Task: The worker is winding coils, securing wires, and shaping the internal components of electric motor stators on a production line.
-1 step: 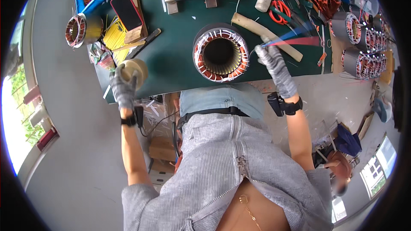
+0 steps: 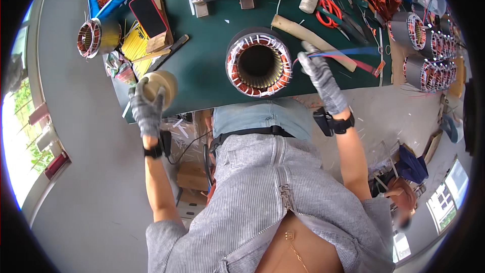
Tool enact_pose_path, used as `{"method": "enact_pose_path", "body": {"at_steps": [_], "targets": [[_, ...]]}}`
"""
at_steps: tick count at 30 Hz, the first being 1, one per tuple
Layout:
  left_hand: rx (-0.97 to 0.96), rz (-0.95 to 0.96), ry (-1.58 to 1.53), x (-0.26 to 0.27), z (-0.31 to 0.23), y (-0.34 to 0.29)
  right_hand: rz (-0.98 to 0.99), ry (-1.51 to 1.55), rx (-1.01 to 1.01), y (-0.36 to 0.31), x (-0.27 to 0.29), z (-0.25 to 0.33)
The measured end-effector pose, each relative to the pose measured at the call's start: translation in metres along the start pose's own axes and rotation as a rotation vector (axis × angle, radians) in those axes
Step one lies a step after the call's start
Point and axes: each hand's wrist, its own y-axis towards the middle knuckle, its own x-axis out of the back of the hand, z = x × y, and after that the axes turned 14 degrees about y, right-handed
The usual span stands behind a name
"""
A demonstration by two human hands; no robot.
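A stator with copper windings and white lacing (image 2: 235,65) stands on the green bench in front of me, its round bore facing up. My left hand (image 2: 146,107), in a grey glove, is closed round a beige roll of tape (image 2: 170,83) at the bench's near left edge. To the right of the stator, my gloved right hand (image 2: 324,78) pinches a bundle of blue and red lead wires (image 2: 348,52). The free ends of the leads point right, and a thin reddish strand runs from the fingers towards the stator. The fingertips partly cover the pinched part.
Behind the leads lies a long beige tube (image 2: 303,33). Red-handled scissors (image 2: 329,12) and a white spool (image 2: 308,2) are farther back. On the left are a phone (image 2: 148,14), yellow strips (image 2: 135,43) and a smaller stator (image 2: 90,38). Several stators (image 2: 428,73) stand at the right.
The ends of the blue and red leads, blurred before, have settled lower and farther right. My right hand has shifted slightly left; the left hand keeps the roll, moved a touch right.
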Motion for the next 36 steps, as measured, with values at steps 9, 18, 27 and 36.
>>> {"method": "enact_pose_path", "body": {"at_steps": [9,18,27,36], "targets": [[-0.472,-0.115,-0.368,0.072,-0.186,-0.043,-0.049,0.551,-0.046,0.000,-0.025,0.006],[-0.424,0.035,0.026,0.030,-0.227,-0.040,-0.055,0.517,0.037,0.010,-0.029,0.005],[-1.134,0.116,0.186,0.031,-0.238,0.005,-0.152,0.700,0.106,0.045,-0.072,-0.016],[-1.231,0.249,0.246,0.020,-0.229,0.006,-0.257,0.556,0.120,0.042,-0.082,-0.015]]}}
